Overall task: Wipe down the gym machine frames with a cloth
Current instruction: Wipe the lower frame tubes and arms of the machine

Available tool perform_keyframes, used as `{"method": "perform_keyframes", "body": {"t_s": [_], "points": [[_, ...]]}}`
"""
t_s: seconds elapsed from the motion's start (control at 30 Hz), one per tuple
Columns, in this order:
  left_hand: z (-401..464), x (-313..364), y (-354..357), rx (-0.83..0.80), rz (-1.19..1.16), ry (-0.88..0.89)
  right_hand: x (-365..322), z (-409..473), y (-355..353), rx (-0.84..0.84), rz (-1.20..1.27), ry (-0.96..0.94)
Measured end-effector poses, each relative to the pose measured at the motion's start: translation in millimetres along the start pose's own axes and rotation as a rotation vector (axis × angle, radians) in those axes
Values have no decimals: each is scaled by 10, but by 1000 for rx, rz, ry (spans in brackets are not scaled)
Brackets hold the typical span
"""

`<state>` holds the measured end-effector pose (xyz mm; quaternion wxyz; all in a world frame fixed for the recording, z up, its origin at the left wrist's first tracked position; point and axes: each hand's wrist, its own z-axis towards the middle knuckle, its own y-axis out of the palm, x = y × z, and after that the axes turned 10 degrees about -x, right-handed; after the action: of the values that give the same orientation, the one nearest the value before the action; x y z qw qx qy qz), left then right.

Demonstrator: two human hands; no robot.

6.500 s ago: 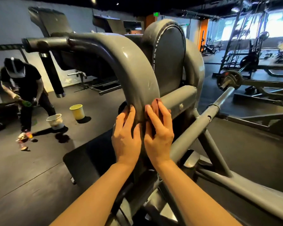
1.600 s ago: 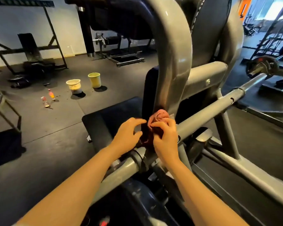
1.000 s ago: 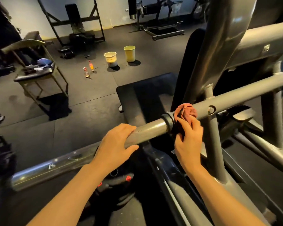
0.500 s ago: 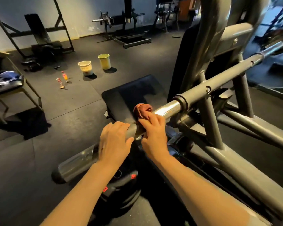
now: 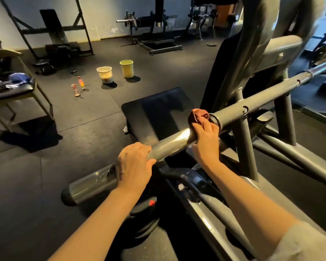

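Left hand (image 5: 134, 164): lower centre of the frame; grip curled over the polished end section of the machine's bar (image 5: 169, 144), thumb underneath.
Right hand (image 5: 205, 136): centre of the frame; grip clenched round a reddish cloth (image 5: 197, 114), pressing it against the bar just beside a dark collar ring (image 5: 215, 119).
Cloth: bunched on top of the bar, between the right hand's fingers and the ring.
Machine frame (image 5: 282, 46): grey painted tubing, right half of the frame; the bar runs from lower left up to upper right.
Seat pad (image 5: 154, 110): black, behind the bar, centre.
Weight plate (image 5: 145, 208): black, below the left forearm; a small red mark on it, too blurred to read.
Floor items: a white bucket (image 5: 104, 74) and a yellow bucket (image 5: 127, 68) side by side, two small bottles (image 5: 78, 85) near them, upper left.
Chair (image 5: 11, 87): far left, clothes piled on its seat.
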<state>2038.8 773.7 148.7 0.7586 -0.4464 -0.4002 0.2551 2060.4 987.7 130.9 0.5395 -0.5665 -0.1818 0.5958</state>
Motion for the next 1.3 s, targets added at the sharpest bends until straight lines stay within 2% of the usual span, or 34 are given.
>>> {"method": "perform_keyframes", "body": {"t_s": [0.07, 0.13, 0.23, 0.3, 0.43, 0.53, 0.8, 0.87, 0.97, 1.03, 1.17, 1.23, 1.3], "points": [[-9, 25, 1, 19, 18, 1, -305, -276, 172, 8, 53, -126], [-8, 45, 14, 39, 36, 2, -516, -533, 300, -59, 103, -310], [-3, 26, 70, 44, 63, -8, -400, -498, 201, -182, 108, -512], [-11, 21, 107, 36, 54, -30, -137, -313, 40, -205, 49, -499], [-35, 96, 133, 67, 49, -33, 402, 26, -169, -86, -15, -236], [-178, 108, 116, 100, -2, -28, 178, -41, -107, -78, -22, -120], [-854, -418, -224, 298, 72, -268, -1386, -930, 540, -252, 112, -597], [-928, -473, -208, 293, 111, -279, -1519, -973, 580, -272, 102, -678], [-939, -460, -143, 264, 121, -286, -1282, -858, 480, -364, 90, -750], [-932, -455, -132, 260, 92, -306, -933, -706, 370, -320, 57, -694], [-940, -458, -133, 270, 101, -323, -322, -412, 127, -162, 23, -435], [-920, -426, -131, 282, 103, -346, -366, -443, 97, -124, -13, -316], [-907, -400, -118, 301, 119, -361, -602, -607, 162, -99, -52, -306]]}}
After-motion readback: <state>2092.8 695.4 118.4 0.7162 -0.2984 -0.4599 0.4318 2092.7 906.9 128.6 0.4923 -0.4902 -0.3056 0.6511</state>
